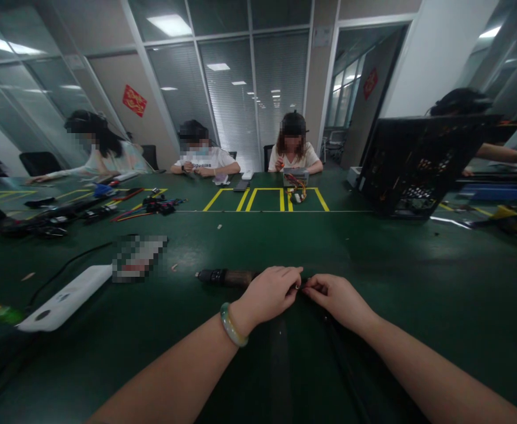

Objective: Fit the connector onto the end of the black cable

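black electric screwdriver (228, 277) lies crosswise, tip leftward, rear hidden by the nearer left hand (268, 292), its grip curled, hold unclear, the right hand (343, 299) pinching something indistinct.

Cannot trace the electric screwdriver (238, 278) behind the left hand (267, 294). Cannot identify the dark piece (303, 282) at the right hand (342, 300) — too small.

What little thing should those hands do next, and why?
I'd probably hold the left hand steady over the dark tool and nudge the right hand a tiny bit closer. The left hand covers one end of the tool, the right hand is pinching, and the two nearly meet there. What sits between the fingertips is too small to tell.
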### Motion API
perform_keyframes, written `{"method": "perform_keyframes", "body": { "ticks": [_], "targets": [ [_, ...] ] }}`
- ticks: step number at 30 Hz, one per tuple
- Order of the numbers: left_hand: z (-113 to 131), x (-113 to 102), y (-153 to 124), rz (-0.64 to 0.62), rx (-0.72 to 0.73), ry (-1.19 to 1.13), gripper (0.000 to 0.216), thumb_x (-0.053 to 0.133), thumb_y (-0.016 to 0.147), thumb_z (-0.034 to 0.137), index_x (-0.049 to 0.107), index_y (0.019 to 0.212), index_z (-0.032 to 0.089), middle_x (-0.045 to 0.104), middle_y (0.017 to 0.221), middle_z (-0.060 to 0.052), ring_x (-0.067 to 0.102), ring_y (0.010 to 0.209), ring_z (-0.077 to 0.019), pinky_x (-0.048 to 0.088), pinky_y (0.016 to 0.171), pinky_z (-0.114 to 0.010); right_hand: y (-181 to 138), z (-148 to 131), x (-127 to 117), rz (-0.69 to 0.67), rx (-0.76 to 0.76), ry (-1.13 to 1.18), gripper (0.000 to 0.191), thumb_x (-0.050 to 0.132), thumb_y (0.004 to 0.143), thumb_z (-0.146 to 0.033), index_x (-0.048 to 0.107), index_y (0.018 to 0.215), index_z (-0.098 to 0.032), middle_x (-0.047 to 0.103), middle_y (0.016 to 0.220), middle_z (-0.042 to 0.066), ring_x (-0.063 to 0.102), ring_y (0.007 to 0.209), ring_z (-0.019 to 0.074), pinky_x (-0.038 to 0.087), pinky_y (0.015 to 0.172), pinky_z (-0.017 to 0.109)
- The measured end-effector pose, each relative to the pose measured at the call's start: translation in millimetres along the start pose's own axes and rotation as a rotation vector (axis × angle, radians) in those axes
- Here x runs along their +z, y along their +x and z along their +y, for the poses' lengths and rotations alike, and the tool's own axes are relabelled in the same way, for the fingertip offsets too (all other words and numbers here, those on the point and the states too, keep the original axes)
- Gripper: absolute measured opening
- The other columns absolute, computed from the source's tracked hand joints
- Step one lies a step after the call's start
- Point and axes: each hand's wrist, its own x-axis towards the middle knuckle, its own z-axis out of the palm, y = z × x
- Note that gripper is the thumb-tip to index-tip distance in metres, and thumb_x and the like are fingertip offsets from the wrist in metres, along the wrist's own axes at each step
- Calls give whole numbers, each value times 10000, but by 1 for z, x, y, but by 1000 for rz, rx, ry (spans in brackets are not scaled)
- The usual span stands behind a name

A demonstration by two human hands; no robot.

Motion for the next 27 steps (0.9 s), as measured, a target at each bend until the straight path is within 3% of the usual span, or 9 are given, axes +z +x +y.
{"method": "perform_keyframes", "body": {
  "ticks": [9,15,27],
  "targets": [
    [-1,3,-2,4,10,51,135,592,852,159,566,979,199,610,1215,-30,578,1076,-198,425,985,-362,-1,-1,5,61,-64,-49,136,569,877,-300,685,863,-232,699,766,-25,613,662,147,398,586,229],
    [5,0,-3,-3,4,122,159,557,873,168,559,1028,203,563,1288,-40,562,1105,-203,423,975,-360,-4,-2,6,80,-91,-80,154,563,877,-302,690,861,-217,696,776,-9,608,667,151,405,593,231],
    [15,-3,-7,29,-9,159,131,572,891,216,575,1020,195,626,1126,-35,583,1024,-194,443,921,-342,-12,-13,4,126,-107,-134,189,560,876,-317,697,860,-188,698,803,1,614,704,156,421,639,239]
  ]
}}
